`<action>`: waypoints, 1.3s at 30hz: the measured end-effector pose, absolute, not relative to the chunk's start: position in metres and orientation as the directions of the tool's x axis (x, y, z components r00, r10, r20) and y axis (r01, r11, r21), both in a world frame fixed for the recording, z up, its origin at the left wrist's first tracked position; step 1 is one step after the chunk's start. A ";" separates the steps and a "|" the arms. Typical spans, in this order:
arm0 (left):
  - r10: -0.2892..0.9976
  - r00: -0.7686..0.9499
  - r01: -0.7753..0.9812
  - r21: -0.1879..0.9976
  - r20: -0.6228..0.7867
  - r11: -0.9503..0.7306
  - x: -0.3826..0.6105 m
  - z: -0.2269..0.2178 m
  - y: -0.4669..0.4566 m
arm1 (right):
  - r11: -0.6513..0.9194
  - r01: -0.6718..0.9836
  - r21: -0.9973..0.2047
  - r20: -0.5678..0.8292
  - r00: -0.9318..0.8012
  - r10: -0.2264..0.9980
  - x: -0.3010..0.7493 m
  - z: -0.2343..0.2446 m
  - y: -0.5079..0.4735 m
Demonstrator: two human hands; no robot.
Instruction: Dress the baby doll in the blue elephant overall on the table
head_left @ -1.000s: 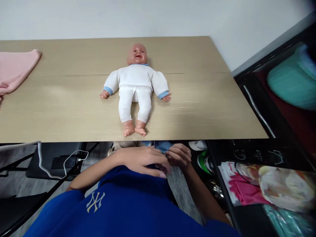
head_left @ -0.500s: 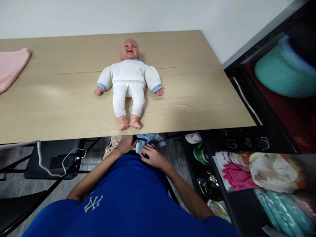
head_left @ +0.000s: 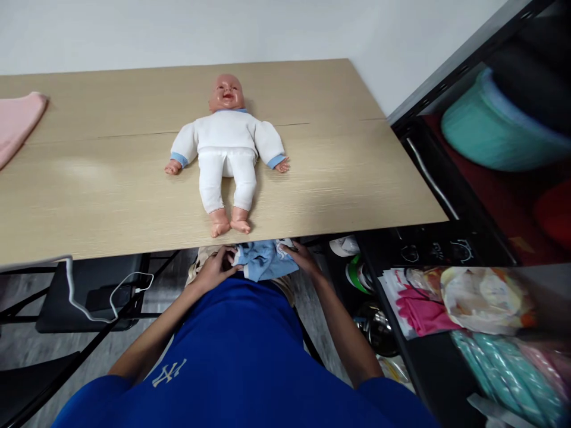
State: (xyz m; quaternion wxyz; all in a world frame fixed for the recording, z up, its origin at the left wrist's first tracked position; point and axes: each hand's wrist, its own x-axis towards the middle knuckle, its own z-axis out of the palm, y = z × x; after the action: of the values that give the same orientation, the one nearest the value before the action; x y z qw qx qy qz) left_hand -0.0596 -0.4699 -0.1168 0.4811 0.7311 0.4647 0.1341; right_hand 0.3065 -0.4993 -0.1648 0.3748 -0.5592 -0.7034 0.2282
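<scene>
A small light-blue cloth garment (head_left: 259, 261) with white trim and a white printed patch lies crumpled over my lap, just below the table's front edge. My left hand (head_left: 215, 268) grips its left end, with fingers curled at the white trim. At the other end, my right hand (head_left: 304, 258) holds the cloth near the white print, its thumb on top and the other fingers partly hidden. On the table above, a baby doll (head_left: 228, 132) in a white outfit with blue cuffs lies on its back, feet toward me. Neither hand touches the doll.
The wooden table (head_left: 339, 184) overhangs my lap. A pink cloth (head_left: 18, 122) lies at its left. Black shelving on the right holds a teal basin (head_left: 495, 128), pink gloves (head_left: 422, 309) and plastic packs (head_left: 504, 368). A white cable (head_left: 74, 291) hangs at left by a black chair (head_left: 66, 279).
My hands have moved apart, the right one going outward to the right. The blue garment is now spread wider between them. The view has shifted slightly; the doll lies as before.
</scene>
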 end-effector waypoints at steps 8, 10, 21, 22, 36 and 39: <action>0.522 0.814 0.513 0.736 -0.255 -0.441 -0.116 0.010 -0.476 | 0.604 0.448 -0.660 0.329 -0.550 0.768 0.245 -0.040 -0.527; 0.484 0.870 0.356 0.794 -0.090 -0.492 -0.114 0.045 -0.473 | 0.715 0.448 -0.537 0.405 -0.607 0.684 0.233 -0.004 -0.523; 0.362 0.761 0.000 0.557 0.539 -0.830 -0.061 0.107 -0.415 | 0.837 0.439 -0.327 0.661 -0.526 0.534 0.221 0.100 -0.485; 0.373 0.728 0.004 0.540 0.576 -0.842 -0.062 0.109 -0.414 | 0.819 0.466 -0.333 0.656 -0.510 0.557 0.221 0.103 -0.486; 0.518 0.830 0.232 0.714 0.209 -0.660 -0.076 0.139 -0.402 | 0.710 0.396 -0.582 0.495 -0.520 0.696 0.251 0.118 -0.459; 0.439 0.856 0.088 0.759 0.274 -0.645 -0.076 0.131 -0.393 | 0.615 0.350 -0.706 0.353 -0.580 0.735 0.245 0.117 -0.451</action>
State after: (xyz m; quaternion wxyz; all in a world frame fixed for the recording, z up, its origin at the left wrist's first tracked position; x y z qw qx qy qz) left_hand -0.0755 -0.3932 0.1314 0.3940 0.8790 0.1499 0.2229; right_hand 0.2454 -0.4509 0.1166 0.3248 -0.3237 -0.8380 0.2959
